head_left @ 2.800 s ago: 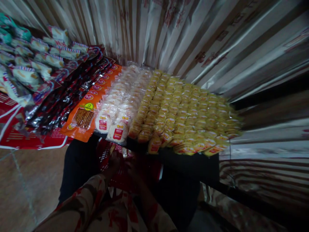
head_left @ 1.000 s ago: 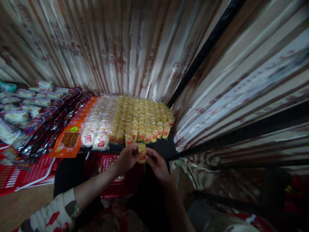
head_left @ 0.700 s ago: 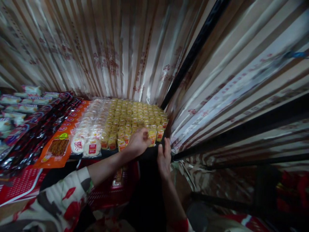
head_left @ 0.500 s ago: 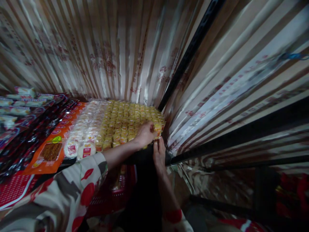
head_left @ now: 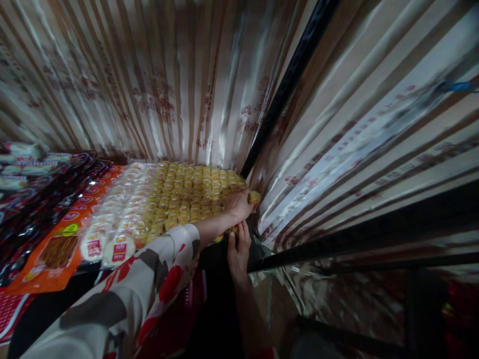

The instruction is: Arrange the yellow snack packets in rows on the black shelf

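My left hand reaches across the right end of the rows, its fingers closed around a small yellow-wrapped snack pack. Below it, my right hand is open with fingers extended, its fingertips against the front edge of the yellow packs under my left wrist. Rows of the same yellow snack packs stand tightly side by side to the left of my hands. My left hand and forearm hide part of the front rows.
Left of the yellow rows stand clear-wrapped white round snacks, an orange snack bag and dark shiny packages. A patterned curtain hangs behind. A black metal post rises at the corner; a black rail runs right.
My left hand has moved slightly right with the yellow pack, toward the corner. My right hand has dropped a little lower and its fingers have shifted left. The view has shifted slightly.
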{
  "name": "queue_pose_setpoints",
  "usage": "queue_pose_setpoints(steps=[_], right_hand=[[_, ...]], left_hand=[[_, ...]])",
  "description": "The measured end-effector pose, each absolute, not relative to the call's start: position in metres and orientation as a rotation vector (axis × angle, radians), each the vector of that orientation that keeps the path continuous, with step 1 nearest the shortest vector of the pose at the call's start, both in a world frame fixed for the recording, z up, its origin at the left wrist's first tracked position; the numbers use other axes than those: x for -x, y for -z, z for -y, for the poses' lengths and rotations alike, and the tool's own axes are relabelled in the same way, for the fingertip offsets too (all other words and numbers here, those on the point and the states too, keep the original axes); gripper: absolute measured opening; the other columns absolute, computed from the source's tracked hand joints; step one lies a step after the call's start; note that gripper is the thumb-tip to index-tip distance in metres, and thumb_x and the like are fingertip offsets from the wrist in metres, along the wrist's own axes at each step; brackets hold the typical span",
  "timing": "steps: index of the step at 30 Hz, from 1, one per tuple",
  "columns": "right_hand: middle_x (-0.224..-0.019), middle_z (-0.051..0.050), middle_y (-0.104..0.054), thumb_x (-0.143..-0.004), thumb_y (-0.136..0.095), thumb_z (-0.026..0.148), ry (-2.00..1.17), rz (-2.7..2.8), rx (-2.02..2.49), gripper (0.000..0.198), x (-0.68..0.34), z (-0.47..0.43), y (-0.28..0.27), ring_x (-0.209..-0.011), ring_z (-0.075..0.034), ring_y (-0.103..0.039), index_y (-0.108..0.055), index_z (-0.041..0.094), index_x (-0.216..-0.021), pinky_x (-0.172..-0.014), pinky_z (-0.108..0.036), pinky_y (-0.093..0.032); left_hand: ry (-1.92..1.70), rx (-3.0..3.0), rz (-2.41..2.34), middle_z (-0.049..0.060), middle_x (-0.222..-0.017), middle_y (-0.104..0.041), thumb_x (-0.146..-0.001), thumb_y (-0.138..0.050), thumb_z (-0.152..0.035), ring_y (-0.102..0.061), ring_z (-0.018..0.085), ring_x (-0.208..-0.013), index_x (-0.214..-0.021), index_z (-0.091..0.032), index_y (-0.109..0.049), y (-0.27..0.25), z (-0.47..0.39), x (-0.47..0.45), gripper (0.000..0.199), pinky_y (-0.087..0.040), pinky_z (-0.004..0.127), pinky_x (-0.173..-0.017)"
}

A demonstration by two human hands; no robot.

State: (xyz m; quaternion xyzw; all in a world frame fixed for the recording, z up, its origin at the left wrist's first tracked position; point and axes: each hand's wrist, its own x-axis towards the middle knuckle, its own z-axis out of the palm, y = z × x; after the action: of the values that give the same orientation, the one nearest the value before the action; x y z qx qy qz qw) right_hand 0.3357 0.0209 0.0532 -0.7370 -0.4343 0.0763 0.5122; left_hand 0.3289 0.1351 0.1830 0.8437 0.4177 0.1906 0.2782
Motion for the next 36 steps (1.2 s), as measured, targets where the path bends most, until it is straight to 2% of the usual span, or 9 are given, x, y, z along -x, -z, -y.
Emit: queue_pose_setpoints(steps=[5,9,13,18,25,28,31,36], right_hand=[[-0.146,-0.014,-0.038,-0.09,-0.035,0.05,-0.215,1.01,1.761,0.054,-0.334,-0.018,-0.056,-0.137,-0.025,-0.029,-0.048,0.018,-0.132,-0.112,-0.05,-0.022],[-0.146,-0.014,-0.037,-0.091,-0.034,0.05,-0.189,0.896,1.741,0.052,-0.337,-0.013,-0.065,-0.136,-0.025,-0.031,-0.054,0.016,-0.124,-0.113,-0.047,-0.022],[-0.145,-0.015,-0.04,-0.092,-0.028,0.051,-0.298,0.754,1.717,0.059,-0.348,-0.017,-0.071,-0.136,-0.023,-0.035,-0.045,0.013,-0.134,-0.114,-0.043,-0.024],[-0.144,-0.01,-0.043,-0.092,-0.024,0.052,-0.468,0.792,1.659,0.062,-0.363,-0.028,-0.077,-0.139,-0.022,-0.029,-0.04,0.016,-0.139,-0.117,-0.043,-0.02],[-0.138,-0.01,-0.05,-0.093,-0.018,0.052,-0.487,0.841,1.67,0.064,-0.366,-0.036,-0.075,-0.142,-0.02,-0.024,-0.035,0.016,-0.143,-0.118,-0.045,-0.017],[-0.139,-0.009,-0.049,-0.093,-0.019,0.052,-0.455,0.853,1.678,0.063,-0.366,-0.038,-0.07,-0.141,-0.02,-0.024,-0.037,0.017,-0.142,-0.118,-0.045,-0.017],[-0.139,-0.009,-0.049,-0.092,-0.02,0.05,-0.415,0.863,1.694,0.062,-0.366,-0.04,-0.066,-0.141,-0.021,-0.025,-0.04,0.016,-0.14,-0.118,-0.046,-0.017],[-0.137,-0.012,-0.051,-0.091,-0.021,0.052,-0.438,0.836,1.696,0.064,-0.369,-0.041,-0.065,-0.139,-0.024,-0.03,-0.046,0.013,-0.135,-0.117,-0.046,-0.02]], left_hand=[[-0.361,-2.407,-1.067,0.013,-0.11,-0.066,-0.083,-0.053,-0.021,-0.059,0.025,-0.103,-0.107,-0.013,-0.062,-0.171,-0.139,-0.337,0.027,-0.046,0.033,-0.09],[-0.332,-2.507,-1.075,0.015,-0.111,-0.065,-0.082,-0.053,-0.016,-0.055,0.026,-0.11,-0.111,-0.01,-0.061,-0.165,-0.136,-0.339,0.031,-0.044,0.034,-0.094],[-0.282,-2.558,-1.123,0.015,-0.112,-0.064,-0.083,-0.046,-0.009,-0.051,0.025,-0.114,-0.11,-0.009,-0.061,-0.166,-0.13,-0.342,0.032,-0.043,0.033,-0.094],[-0.197,-2.531,-1.194,0.016,-0.116,-0.059,-0.086,-0.045,-0.011,-0.049,0.026,-0.116,-0.111,-0.007,-0.059,-0.173,-0.122,-0.342,0.03,-0.044,0.034,-0.091],[-0.37,-2.618,-1.117,0.013,-0.116,-0.056,-0.09,-0.043,-0.015,-0.048,0.024,-0.111,-0.115,-0.012,-0.055,-0.17,-0.121,-0.331,0.028,-0.044,0.035,-0.092],[-0.401,-2.714,-1.013,0.009,-0.114,-0.058,-0.091,-0.043,-0.019,-0.047,0.023,-0.111,-0.105,-0.017,-0.062,-0.168,-0.123,-0.326,0.024,-0.042,0.036,-0.093],[-0.356,-2.785,-0.886,0.008,-0.104,-0.063,-0.089,-0.045,-0.018,-0.047,0.023,-0.108,-0.093,-0.017,-0.067,-0.168,-0.125,-0.323,0.022,-0.038,0.038,-0.096],[-0.327,-2.792,-0.823,0.009,-0.104,-0.064,-0.087,-0.047,-0.018,-0.048,0.024,-0.108,-0.09,-0.014,-0.068,-0.173,-0.126,-0.322,0.022,-0.036,0.038,-0.096]])
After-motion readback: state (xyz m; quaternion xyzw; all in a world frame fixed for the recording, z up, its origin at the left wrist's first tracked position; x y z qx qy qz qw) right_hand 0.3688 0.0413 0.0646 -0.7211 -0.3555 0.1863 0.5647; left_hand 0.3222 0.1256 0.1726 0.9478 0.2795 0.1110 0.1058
